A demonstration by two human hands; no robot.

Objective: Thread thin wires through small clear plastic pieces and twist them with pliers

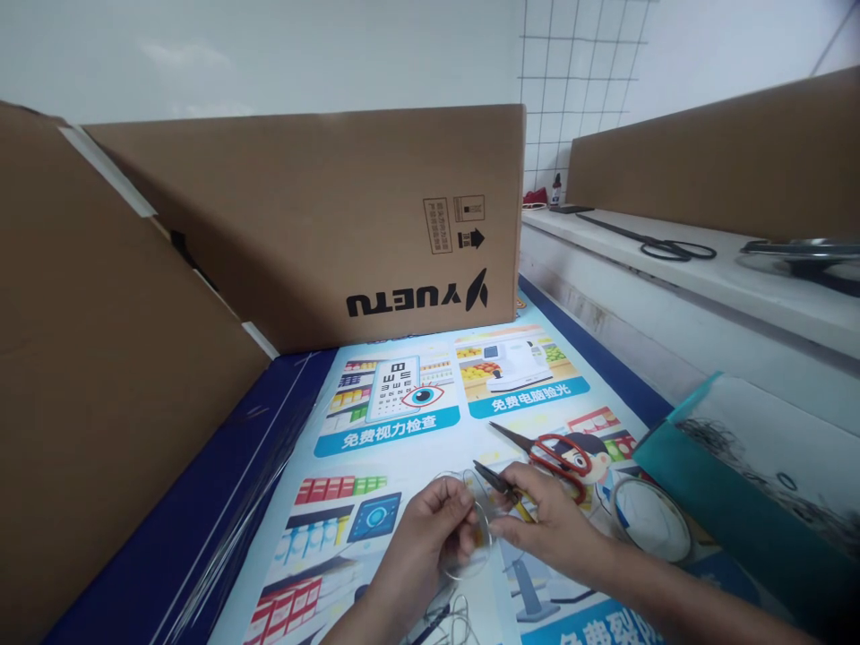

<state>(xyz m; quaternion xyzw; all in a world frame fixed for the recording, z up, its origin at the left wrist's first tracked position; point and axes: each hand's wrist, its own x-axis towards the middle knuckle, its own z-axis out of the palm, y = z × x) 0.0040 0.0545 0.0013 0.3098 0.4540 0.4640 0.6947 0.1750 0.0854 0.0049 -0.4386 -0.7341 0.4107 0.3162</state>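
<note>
At the lower middle, my left hand is closed on a thin, clear looped piece that looks like a ring of wire or line. Beside it on the right, my right hand grips small pointed scissors with yellow handles, blades pointing up and left. The loop's edge runs close to my right fingertips; whether they touch it I cannot tell. Just beyond my right hand lie larger scissors with red handles. Below my left hand are some loose wire loops.
A printed poster covers the blue table. Cardboard panels stand left and behind. At right are a round clear dish, a teal-sided box with dark thin pieces, and a white ledge with black scissors.
</note>
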